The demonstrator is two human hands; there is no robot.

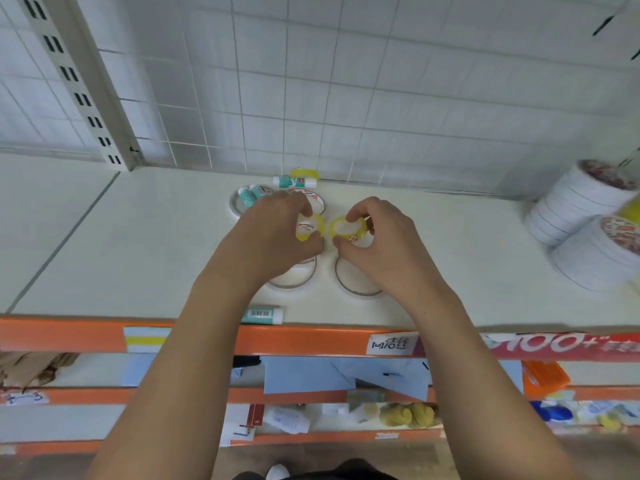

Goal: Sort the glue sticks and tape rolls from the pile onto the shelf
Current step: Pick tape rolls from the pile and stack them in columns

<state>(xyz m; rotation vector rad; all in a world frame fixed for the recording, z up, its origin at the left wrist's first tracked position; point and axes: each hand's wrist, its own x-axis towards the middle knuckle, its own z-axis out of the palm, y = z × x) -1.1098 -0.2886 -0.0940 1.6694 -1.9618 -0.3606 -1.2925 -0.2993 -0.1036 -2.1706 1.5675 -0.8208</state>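
My left hand (273, 233) grips a small yellow tape roll (313, 227) at the middle of the white shelf (138, 244). My right hand (377, 244) pinches a second yellow tape roll (348, 230) right beside it. Two flat clear tape rolls, one on the left (294, 277) and one on the right (356, 282), lie under my wrists. At the back of the pile are a white tape roll (237, 202) with two teal-capped glue sticks (251, 195) on it, another glue stick (294, 182) and a third yellow roll (304, 173). One glue stick (263, 314) lies at the front edge.
Two tall stacks of white tape rolls, one behind (575, 202) and one in front (599, 258), stand at the right end of the shelf. A white wire grid (346, 81) backs the shelf, with a slotted upright (76, 84) on the left. The orange front rail (311, 341) carries labels. Lower shelves hold paper and small goods.
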